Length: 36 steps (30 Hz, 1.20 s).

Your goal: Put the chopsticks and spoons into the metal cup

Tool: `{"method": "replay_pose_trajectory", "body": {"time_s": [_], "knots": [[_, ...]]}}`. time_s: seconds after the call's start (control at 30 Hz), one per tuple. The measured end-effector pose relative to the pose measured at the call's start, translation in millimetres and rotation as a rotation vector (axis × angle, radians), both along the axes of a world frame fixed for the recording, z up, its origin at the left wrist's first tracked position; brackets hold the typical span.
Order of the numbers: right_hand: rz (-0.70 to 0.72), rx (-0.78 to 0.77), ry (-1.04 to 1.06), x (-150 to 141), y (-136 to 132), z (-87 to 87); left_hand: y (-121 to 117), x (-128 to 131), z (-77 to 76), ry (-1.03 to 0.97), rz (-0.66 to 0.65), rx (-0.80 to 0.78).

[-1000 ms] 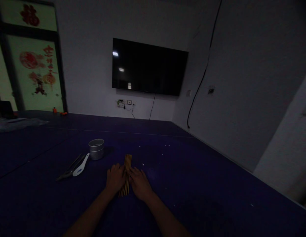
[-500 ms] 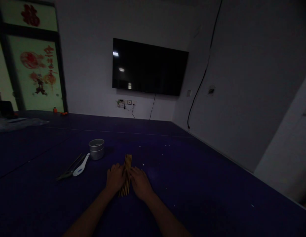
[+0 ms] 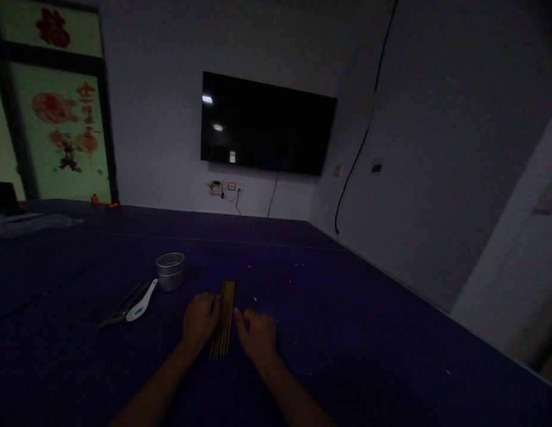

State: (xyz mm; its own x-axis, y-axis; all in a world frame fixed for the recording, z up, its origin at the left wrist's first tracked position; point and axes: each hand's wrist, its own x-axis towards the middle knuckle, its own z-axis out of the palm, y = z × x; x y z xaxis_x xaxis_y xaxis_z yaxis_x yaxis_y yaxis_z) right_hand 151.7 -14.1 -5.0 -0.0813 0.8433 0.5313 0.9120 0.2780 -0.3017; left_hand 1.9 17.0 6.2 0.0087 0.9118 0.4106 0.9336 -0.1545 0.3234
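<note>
Bare right hand [image 3: 259, 337] — thumb, fingers apart — is leaving thin yellow-brown sticks [image 3: 224, 326]; bare left hand [image 3: 199, 320], likewise parted, is touching them.

Yellowish sticks [image 3: 224, 320], lying flat, side by side

A dimly lit indoor room, either a home living room or an office meeting room; the view does not settle which. A big flat TV [image 3: 267, 124] hangs on a plain pale wall [image 3: 155, 130], bright spots reflected in its dark screen, with sockets [image 3: 231, 186] and thin wires below. At left, dark-framed glass panes [image 3: 35, 145] carry red festive decorations [image 3: 53, 108] with Chinese characters. A black cable [image 3: 368, 126] trails down the right-hand wall. A white spoon [image 3: 143, 301] and a metal cup [image 3: 170, 275] on the broad, seamed blue surface [image 3: 383, 332] lend a domestic note.
</note>
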Motion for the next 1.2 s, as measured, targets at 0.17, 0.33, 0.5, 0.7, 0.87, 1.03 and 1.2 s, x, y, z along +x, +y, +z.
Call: {"method": "replay_pose_trajectory", "body": {"time_s": [0.17, 0.33, 0.5, 0.7, 0.87, 1.03, 1.2], "knots": [[0.016, 0.024, -0.016, 1.1, -6.5, 2.1, -7.0, 5.2, 0.1, -0.004, 0.02, -0.126], [0.059, 0.0, -0.027, 1.0, -9.5, 6.4, -10.5, 7.5, 0.6, 0.006, 0.013, -0.144], [0.071, -0.001, -0.037, 1.0, -10.5, 7.8, -10.5, 5.1, 0.0, -0.007, 0.011, -0.13], [0.081, -0.02, -0.034, 1.4, -8.3, 5.2, -9.4, 4.2, -1.6, -0.016, 0.013, -0.139], [0.091, -0.028, -0.085, 0.2, -11.3, 7.8, -11.4, 2.8, -4.7, -0.038, -0.002, -0.133], [0.169, -0.052, -0.203, -4.3, -17.3, 13.0, -15.1, -11.3, -7.4, -0.04, 0.01, -0.046], [0.228, -0.07, -0.267, -6.6, -18.7, 15.3, -12.5, -35.0, -8.1, -0.06, 0.069, 0.064]]}}
